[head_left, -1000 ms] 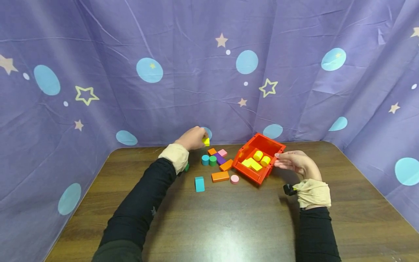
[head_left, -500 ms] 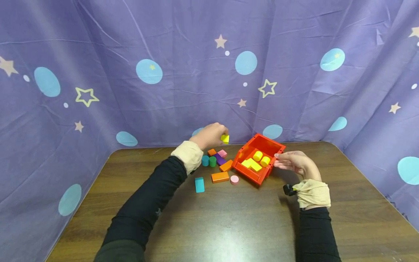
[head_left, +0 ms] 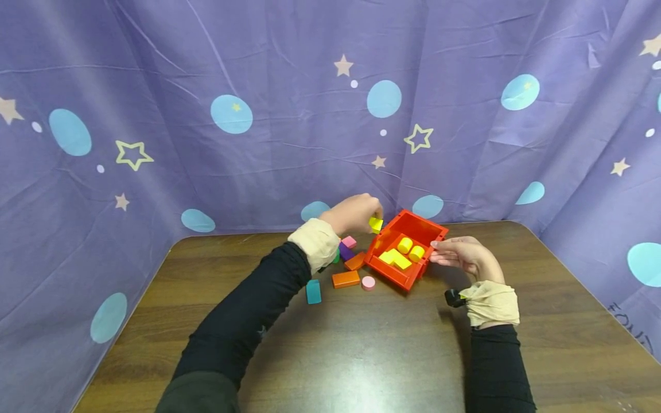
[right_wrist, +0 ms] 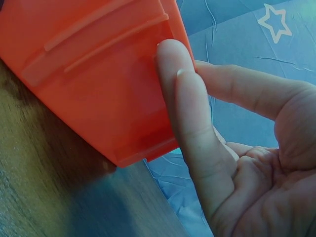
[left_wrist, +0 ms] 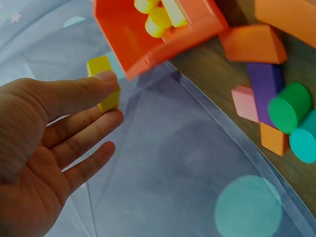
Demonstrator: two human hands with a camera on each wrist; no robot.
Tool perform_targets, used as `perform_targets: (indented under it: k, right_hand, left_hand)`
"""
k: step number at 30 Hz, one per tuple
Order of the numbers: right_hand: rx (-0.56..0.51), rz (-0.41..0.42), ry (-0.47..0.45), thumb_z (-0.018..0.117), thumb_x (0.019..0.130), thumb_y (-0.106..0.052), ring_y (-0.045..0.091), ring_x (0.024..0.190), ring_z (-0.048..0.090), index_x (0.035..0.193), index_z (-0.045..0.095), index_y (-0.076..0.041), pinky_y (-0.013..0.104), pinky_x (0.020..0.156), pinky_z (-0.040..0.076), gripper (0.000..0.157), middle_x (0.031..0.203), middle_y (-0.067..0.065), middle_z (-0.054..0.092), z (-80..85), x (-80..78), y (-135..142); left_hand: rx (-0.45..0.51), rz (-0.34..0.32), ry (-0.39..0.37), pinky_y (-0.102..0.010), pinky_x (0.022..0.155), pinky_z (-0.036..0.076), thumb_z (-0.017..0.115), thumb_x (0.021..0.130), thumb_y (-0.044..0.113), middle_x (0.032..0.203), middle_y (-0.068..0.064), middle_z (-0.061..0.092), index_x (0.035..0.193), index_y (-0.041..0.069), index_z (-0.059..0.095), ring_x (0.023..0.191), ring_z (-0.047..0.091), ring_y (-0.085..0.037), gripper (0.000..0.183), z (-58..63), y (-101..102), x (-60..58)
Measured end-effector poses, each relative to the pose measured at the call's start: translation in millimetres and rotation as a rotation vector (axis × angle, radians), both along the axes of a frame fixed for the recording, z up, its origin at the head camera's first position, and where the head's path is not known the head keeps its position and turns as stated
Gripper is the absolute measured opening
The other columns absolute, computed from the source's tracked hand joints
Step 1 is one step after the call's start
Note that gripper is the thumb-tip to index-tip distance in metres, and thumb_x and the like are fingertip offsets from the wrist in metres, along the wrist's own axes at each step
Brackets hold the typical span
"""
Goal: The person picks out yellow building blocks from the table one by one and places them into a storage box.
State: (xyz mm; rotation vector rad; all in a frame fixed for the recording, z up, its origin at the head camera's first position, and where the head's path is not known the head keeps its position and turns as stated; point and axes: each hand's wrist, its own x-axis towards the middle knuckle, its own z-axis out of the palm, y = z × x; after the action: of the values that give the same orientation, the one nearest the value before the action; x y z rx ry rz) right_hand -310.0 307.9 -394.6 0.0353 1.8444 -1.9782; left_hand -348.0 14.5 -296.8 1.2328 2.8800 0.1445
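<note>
My left hand (head_left: 355, 213) pinches a small yellow block (head_left: 376, 225) between thumb and fingers, just off the left rim of the red bin (head_left: 372, 252). In the left wrist view the yellow block (left_wrist: 109, 104) shows on both sides of the thumb, and the other fingers reach out below it. My right hand (head_left: 467, 255) grips the bin's right wall; in the right wrist view the thumb is on one side of the red wall (right_wrist: 113, 103) and two fingers press the outside. Several yellow blocks (head_left: 403, 263), among them two cylinders (head_left: 405, 245), lie in the bin.
Left of the bin lie orange blocks (head_left: 346, 279), a pink disc (head_left: 368, 283), a light blue block (head_left: 313, 292) and a purple block (left_wrist: 266, 89). Green (left_wrist: 290, 107) and blue cylinders (left_wrist: 305, 140) stand near them. A purple curtain (head_left: 289, 115) hangs behind the table (head_left: 361, 344).
My left hand has carried the yellow block rightward over the loose blocks to the bin's left rim. The right hand and the bin have stayed in place.
</note>
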Motion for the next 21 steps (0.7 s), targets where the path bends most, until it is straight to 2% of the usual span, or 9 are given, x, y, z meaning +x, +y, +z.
perform_targets:
  k: [5,9,12,16,21]
  right_hand:
    - [-0.005,-0.010,0.000,0.055,0.103,-0.003,0.011,0.075,0.076,0.092,0.070,-0.003,0.025,0.077,0.060,0.018,0.083,0.004,0.077,-1.1,-1.0,0]
    - [-0.003,-0.014,-0.008,0.055,0.103,-0.003,0.011,0.074,0.076,0.092,0.070,-0.004,0.024,0.077,0.060,0.019,0.082,0.004,0.077,-1.1,-1.1,0]
    - [-0.003,-0.018,-0.014,0.056,0.103,-0.004,0.011,0.075,0.076,0.092,0.069,-0.005,0.025,0.077,0.060,0.017,0.082,0.004,0.077,-0.3,-0.6,0]
    - [0.000,-0.013,0.000,0.056,0.102,-0.004,0.012,0.077,0.076,0.093,0.069,-0.005,0.025,0.078,0.060,0.016,0.084,0.005,0.077,-0.5,-0.2,0]
    - [0.005,-0.011,0.005,0.057,0.102,-0.004,0.012,0.077,0.076,0.096,0.068,-0.003,0.026,0.080,0.060,0.013,0.085,0.005,0.077,-0.9,-0.3,0]
  left_hand:
    - [-0.051,-0.020,-0.043,-0.028,0.082,0.051,0.072,0.081,-0.005,0.093,-0.001,0.067,0.098,0.007,0.077,0.089,0.057,-0.017,0.021,4.1,17,6.5]
    - [-0.104,-0.031,-0.069,-0.025,0.077,0.050,0.069,0.080,-0.012,0.092,0.001,0.063,0.099,0.009,0.076,0.088,0.054,-0.015,0.029,7.2,31,13.0]
    - [-0.153,-0.041,-0.084,-0.025,0.077,0.053,0.072,0.081,-0.009,0.098,0.000,0.068,0.101,0.010,0.076,0.090,0.058,-0.015,0.028,10.0,41,18.0]
    - [-0.222,-0.068,-0.097,-0.025,0.074,0.053,0.074,0.082,-0.007,0.097,-0.001,0.069,0.098,0.010,0.077,0.087,0.059,-0.016,0.023,11.8,54,21.5]
    - [-0.301,-0.105,-0.093,-0.021,0.065,0.046,0.073,0.082,-0.008,0.083,0.003,0.059,0.085,0.013,0.073,0.076,0.050,-0.012,0.021,8.2,68,23.1]
